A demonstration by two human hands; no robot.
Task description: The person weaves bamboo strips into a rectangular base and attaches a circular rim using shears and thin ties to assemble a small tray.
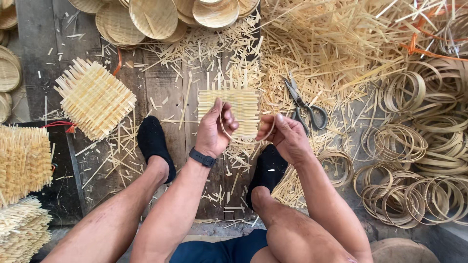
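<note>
Bare knees and forearms fill the lower frame; two feet in black socks rest on the plank floor point(165, 92). Left hand point(213, 129), with a black wristband, is closed around the left side of a thin bamboo hoop point(227, 127); right hand point(285, 136) pinches the hoop's right side, fingers curled shut on it. Hoop sits between the two hands, pressed against the lower edge of a small square woven mat point(236, 109), which stands just beyond the fingertips.

Landmark: the woven mat in hand.
- Scissors point(304, 104): one pair, just right of the mat, lying on bamboo offcuts.
- Loose woven mat point(94, 97): one, well left of the mat, lying flat, turned diagonally.
- Stacked woven mats point(22, 163): two stacks visible, far left and nearer the camera.
- Finished round baskets point(156, 17): at least six beyond the mat, overlapping; exact count unclear.
- Spare hoops point(419, 160): many, heaped right of the mat; too tangled to count.
</note>
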